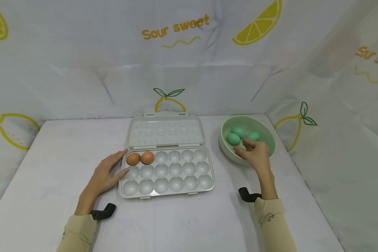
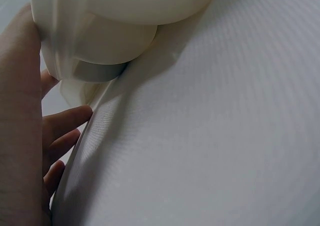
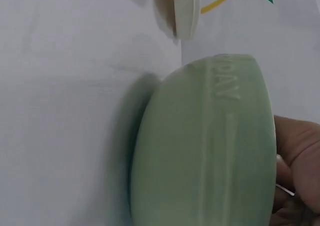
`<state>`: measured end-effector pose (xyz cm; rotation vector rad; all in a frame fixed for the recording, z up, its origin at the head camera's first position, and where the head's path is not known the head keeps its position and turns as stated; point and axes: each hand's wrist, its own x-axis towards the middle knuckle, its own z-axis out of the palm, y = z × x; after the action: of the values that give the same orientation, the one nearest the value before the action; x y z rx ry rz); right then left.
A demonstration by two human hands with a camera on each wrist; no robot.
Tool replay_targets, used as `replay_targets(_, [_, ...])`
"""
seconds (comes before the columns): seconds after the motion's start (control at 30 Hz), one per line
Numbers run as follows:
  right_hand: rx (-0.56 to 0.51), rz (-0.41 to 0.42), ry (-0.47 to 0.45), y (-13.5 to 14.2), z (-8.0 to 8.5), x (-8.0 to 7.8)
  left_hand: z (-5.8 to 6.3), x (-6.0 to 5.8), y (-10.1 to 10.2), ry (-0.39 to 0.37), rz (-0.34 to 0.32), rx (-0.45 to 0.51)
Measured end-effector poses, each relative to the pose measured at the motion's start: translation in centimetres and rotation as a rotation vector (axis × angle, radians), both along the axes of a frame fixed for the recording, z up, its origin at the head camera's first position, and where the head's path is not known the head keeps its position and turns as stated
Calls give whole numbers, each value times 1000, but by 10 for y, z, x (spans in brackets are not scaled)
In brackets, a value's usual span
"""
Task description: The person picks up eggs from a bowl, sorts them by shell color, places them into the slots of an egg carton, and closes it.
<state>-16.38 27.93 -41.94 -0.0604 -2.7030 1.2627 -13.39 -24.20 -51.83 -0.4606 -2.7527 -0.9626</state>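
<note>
An egg tray [image 1: 168, 172] lies with its hinged lid [image 1: 165, 131] tipped back away from me. Two brown eggs [image 1: 140, 158] sit in the far row's leftmost cups. My left hand [image 1: 105, 175] rests against the tray's left side, thumb over the rim and fingers stretched along the edge; in the left wrist view, fingers [image 2: 68, 123] touch the cloth beside the tray's underside. At right, three green eggs [image 1: 238, 132] lie in a pale green bowl [image 1: 228, 148]. My right hand [image 1: 255, 154] reaches over the near rim, thumb and forefinger apart, nothing visible between them; its other fingers are partly hidden.
A white cloth [image 1: 176, 224] covers the table. Behind and to the right hangs a pale lemon-printed curtain [image 1: 119, 52]. Black wrist mounts [image 1: 104, 211] sit on both forearms. The bowl stands a short way right of the tray.
</note>
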Motion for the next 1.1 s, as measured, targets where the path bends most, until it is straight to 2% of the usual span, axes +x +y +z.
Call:
replay_targets(0.1, [104, -8, -81, 1, 4, 0, -1, -1, 0, -5, -4, 4])
replay_targets(0.17, [137, 1, -134, 1, 6, -2, -2, -1, 1, -8, -6, 5])
replay_targets(0.43, [235, 112, -273, 2, 9, -15, 0, -1, 1, -1, -2, -3])
replay_targets(0.6, [241, 150, -291, 1, 5, -25, 0, 0, 0, 2, -1, 3])
replay_targets(0.87, [184, 226, -233, -3, -6, -34, -3, 0, 1, -12, -6, 8])
replay_targets(1.1, [110, 282, -225, -4, -7, -40, -1, 1, 0, -1, 4, 0])
